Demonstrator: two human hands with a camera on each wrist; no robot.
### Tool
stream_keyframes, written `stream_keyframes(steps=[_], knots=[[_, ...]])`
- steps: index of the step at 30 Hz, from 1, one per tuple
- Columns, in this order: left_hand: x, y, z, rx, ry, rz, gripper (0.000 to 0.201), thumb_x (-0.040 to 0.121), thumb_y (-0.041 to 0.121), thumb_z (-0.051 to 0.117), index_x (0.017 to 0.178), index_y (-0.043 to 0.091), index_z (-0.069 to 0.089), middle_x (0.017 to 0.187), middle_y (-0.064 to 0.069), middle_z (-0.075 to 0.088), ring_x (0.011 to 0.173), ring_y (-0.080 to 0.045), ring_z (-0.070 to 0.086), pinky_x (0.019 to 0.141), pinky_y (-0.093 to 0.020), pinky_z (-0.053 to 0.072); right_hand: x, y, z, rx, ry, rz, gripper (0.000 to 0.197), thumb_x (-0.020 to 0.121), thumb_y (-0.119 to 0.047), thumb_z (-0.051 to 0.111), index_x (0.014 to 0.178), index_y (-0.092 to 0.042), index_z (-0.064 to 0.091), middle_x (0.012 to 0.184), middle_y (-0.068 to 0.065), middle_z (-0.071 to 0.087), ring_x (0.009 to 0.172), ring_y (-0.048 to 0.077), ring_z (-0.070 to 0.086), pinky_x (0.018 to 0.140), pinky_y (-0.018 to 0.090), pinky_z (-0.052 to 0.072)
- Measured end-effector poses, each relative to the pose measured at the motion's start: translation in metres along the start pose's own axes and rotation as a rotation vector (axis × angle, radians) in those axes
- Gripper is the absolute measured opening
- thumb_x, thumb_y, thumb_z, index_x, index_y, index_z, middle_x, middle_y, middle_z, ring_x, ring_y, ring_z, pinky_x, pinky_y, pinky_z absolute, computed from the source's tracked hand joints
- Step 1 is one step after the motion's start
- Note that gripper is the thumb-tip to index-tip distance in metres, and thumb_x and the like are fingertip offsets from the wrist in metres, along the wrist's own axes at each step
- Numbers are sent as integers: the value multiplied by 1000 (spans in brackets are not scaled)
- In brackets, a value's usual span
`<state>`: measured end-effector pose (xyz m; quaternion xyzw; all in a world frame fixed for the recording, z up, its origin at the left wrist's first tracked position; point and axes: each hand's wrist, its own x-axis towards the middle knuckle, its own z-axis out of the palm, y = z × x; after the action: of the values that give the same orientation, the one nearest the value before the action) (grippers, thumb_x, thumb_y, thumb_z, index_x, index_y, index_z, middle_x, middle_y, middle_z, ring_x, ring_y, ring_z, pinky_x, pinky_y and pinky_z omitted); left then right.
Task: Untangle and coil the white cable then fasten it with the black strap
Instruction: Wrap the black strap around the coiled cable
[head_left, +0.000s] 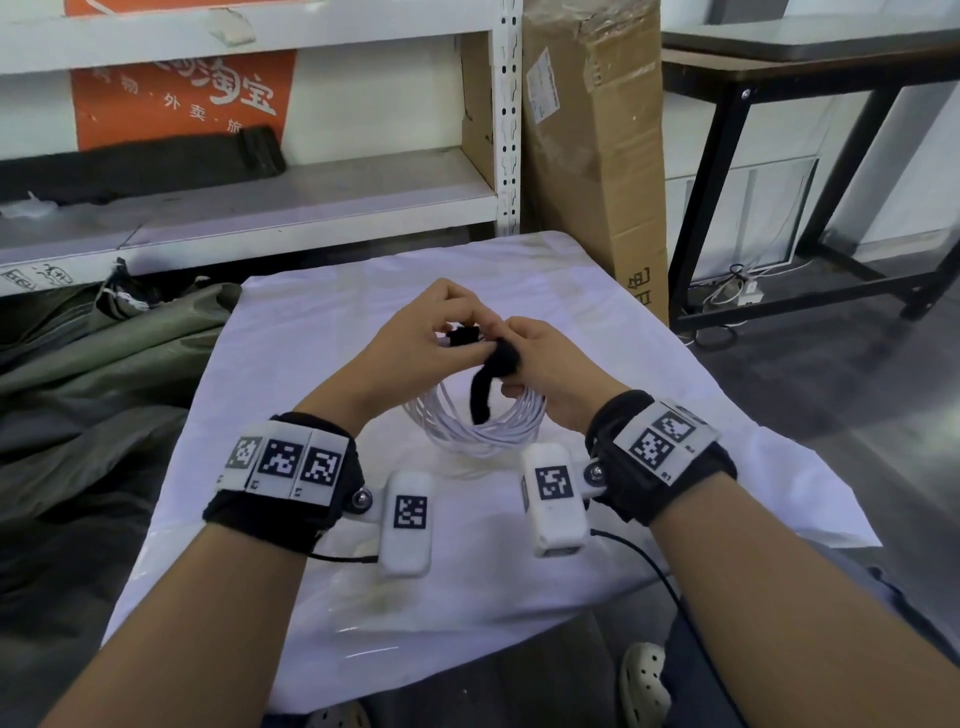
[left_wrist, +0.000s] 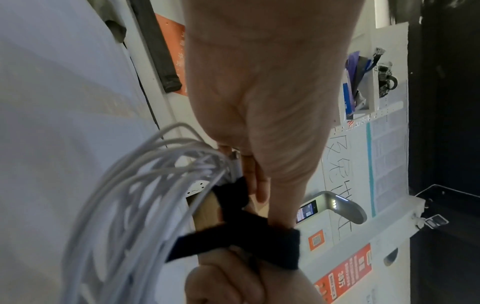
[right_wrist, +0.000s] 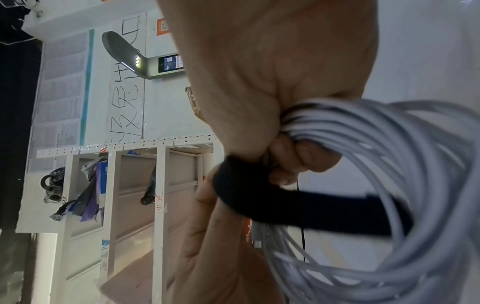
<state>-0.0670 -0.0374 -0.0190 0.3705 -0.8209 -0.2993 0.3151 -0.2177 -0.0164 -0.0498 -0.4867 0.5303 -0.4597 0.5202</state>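
Observation:
The white cable hangs as a coil of several loops above the white-covered table. My right hand grips the top of the coil, its fingers curled round the bunched strands. The black strap loops over that bunch and over a right finger, and its free tail hangs down across the coil. My left hand pinches the strap's other end just left of the right hand. In the right wrist view the strap crosses in front of the cable loops. How far the strap is closed is hidden by fingers.
A white metal shelf stands behind the table, with a tall cardboard box at the back right. A black-framed table stands further right. Green tarpaulin lies on the floor to the left.

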Motion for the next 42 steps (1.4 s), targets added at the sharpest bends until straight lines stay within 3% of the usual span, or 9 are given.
stream_keyframes(steps=[6,10,14,17,21,28,33,36,42], knots=[[-2,6,-3,222,-188,58,13,81,17,70,83,29,64,95,8,53,82,-2,53,76,-14,42,1,5,4,-49,-31,10,18,99,-8,38,104,-8,55,78,12,47,56,15,40,47,22,34],[-1,8,-3,94,-73,-46,2,85,19,67,84,20,66,68,11,60,62,-1,52,64,-12,43,-2,5,6,-154,-27,-35,28,93,8,32,103,1,56,76,14,42,54,15,33,47,22,29],[-2,16,-5,-91,-24,-143,12,91,20,62,83,10,63,53,2,55,48,-10,48,51,-15,43,-1,3,8,-271,-49,-63,26,96,1,33,92,-4,58,73,15,49,56,18,37,52,24,32],[-1,21,-9,-224,9,-156,13,91,18,61,81,11,59,56,-3,62,47,-12,53,49,-18,43,-3,-2,10,-311,-55,-18,26,101,-15,32,89,-5,52,63,5,44,49,13,29,44,20,22],[3,21,-21,-447,151,-174,13,94,17,58,81,14,55,76,-8,74,64,-18,68,59,-20,51,-6,-7,10,-444,-60,-83,42,102,-29,32,67,-13,49,61,1,51,47,15,35,47,23,28],[1,5,-17,-463,197,-264,16,96,18,54,81,13,55,76,-5,74,69,-14,70,64,-17,52,-11,-4,18,-446,-195,-38,46,102,-31,32,59,-16,42,58,0,48,45,14,31,45,22,28],[1,-3,-12,-452,194,-322,17,96,19,54,82,11,57,78,-6,74,71,-13,70,65,-17,53,-10,-7,15,-380,-121,-38,41,101,-37,28,73,-12,47,58,0,48,44,13,32,44,22,27],[1,-5,-7,-466,196,-347,17,97,18,53,81,10,56,80,-8,73,71,-13,69,67,-18,55,-11,-8,15,-535,-91,-116,28,100,-31,35,84,-11,46,65,1,53,52,14,41,52,26,32],[3,-9,-4,-452,205,-377,18,97,19,53,82,11,59,82,-5,74,73,-10,69,66,-15,53,-10,-5,15,-488,-19,-180,22,98,-33,44,94,-11,43,68,-1,58,58,10,48,57,26,35]])
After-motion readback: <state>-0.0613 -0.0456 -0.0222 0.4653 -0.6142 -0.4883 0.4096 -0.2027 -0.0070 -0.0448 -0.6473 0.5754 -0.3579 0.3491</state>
